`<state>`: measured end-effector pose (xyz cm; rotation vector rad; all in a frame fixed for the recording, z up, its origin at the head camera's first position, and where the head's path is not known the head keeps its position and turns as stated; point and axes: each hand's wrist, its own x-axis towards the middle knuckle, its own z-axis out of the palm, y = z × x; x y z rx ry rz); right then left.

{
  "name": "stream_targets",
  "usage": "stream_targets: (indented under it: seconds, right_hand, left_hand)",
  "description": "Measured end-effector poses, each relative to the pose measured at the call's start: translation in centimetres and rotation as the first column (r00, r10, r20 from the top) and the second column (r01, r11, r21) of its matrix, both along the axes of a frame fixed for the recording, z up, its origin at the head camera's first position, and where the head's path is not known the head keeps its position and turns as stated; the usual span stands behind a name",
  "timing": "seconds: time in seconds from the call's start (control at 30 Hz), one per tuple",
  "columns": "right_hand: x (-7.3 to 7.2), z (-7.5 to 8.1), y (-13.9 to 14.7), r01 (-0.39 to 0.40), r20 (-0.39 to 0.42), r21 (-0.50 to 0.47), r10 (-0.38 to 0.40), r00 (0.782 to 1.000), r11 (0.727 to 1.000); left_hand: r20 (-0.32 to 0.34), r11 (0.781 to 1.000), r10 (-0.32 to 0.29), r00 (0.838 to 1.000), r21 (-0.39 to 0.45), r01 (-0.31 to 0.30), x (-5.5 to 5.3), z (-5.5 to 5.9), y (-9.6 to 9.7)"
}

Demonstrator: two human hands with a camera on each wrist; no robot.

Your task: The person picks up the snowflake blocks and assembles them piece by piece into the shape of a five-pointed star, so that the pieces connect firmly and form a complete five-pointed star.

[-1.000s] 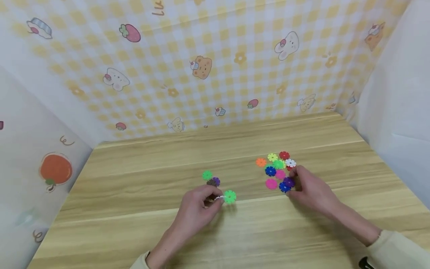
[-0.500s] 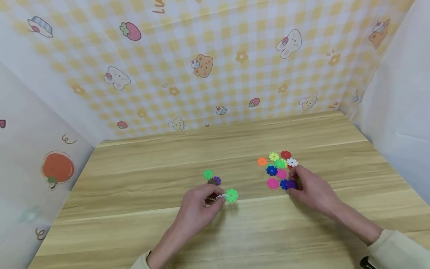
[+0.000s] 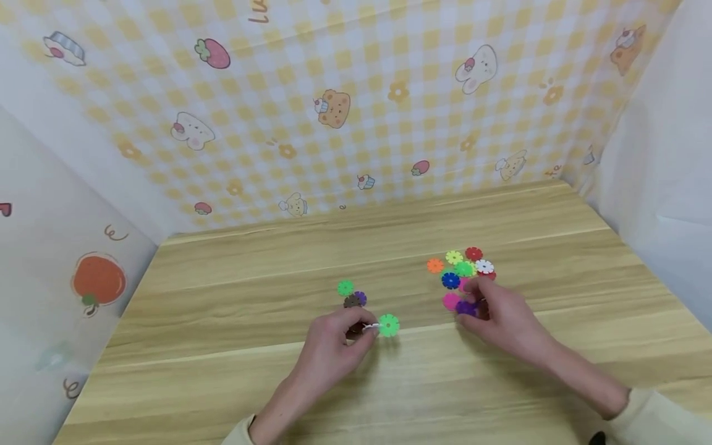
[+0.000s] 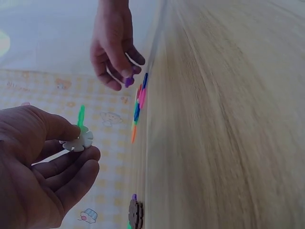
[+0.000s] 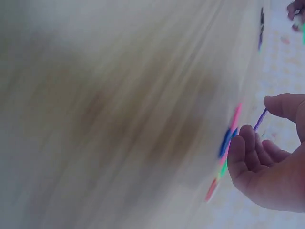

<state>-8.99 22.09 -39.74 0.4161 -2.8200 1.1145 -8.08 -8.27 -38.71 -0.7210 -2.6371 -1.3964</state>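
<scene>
The left hand (image 3: pixel 340 340), at lower centre of the head view, pinches a round white notched plastic disc (image 4: pixel 78 142) between thumb and fingers; a bright green notched plastic disc (image 3: pixel 388 325) stands on edge from it, apparently slotted in. The right hand (image 3: pixel 507 316), right of centre, pinches a thin purple notched plastic disc (image 4: pixel 129 81), just above the table. A slack pinch could drop the purple disc, and a sideways knock could work the green one loose; the right fingers, so near the other pieces, might drag some along. No container shows: a mixed cluster of coloured discs (image 3: pixel 463 269) lies loose on the wooden tabletop (image 3: pixel 267 266) right of centre, and a small green, brown and purple group (image 3: pixel 353 301) lies just beyond the left hand.
</scene>
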Motion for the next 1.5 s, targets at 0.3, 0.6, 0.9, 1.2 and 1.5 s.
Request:
stream_targets:
  seconds: [0.3, 0.6, 0.9, 1.2, 1.5]
  right_hand:
    - [0.9, 0.9, -3.4, -0.211, -0.218, -0.157, 0.174, 0.96, 0.965]
    - [1.4, 1.5, -4.8, -0.351, -0.307, -0.276, 0.264, 0.914, 0.895]
    - [1.4, 2.0, -5.6, -0.428, -0.248, -0.326, 0.361, 0.899, 0.843]
    - [1.5, 1.8, -5.8, -0.428, -0.256, -0.301, 0.36, 0.897, 0.852]
    - [1.9, 1.2, -5.8, -0.437, -0.267, -0.313, 0.363, 0.893, 0.843]
  left_hand:
    - [-0.03, 0.998, -0.041, 0.999, 0.037, 0.042, -0.1, 0.0, 0.4]
    - [-0.003, 0.994, -0.083, 0.997, 0.067, 0.083, 0.0, 0.6, 1.1]
    - [-0.006, 0.989, -0.098, 0.995, 0.11, 0.098, 0.1, 0.7, 1.2]
    - [-0.007, 0.987, -0.108, 0.994, 0.117, 0.108, 0.2, 0.6, 1.3]
    - [0.07, 0.987, -0.11, 0.991, 0.125, 0.101, 0.4, 0.6, 1.3]
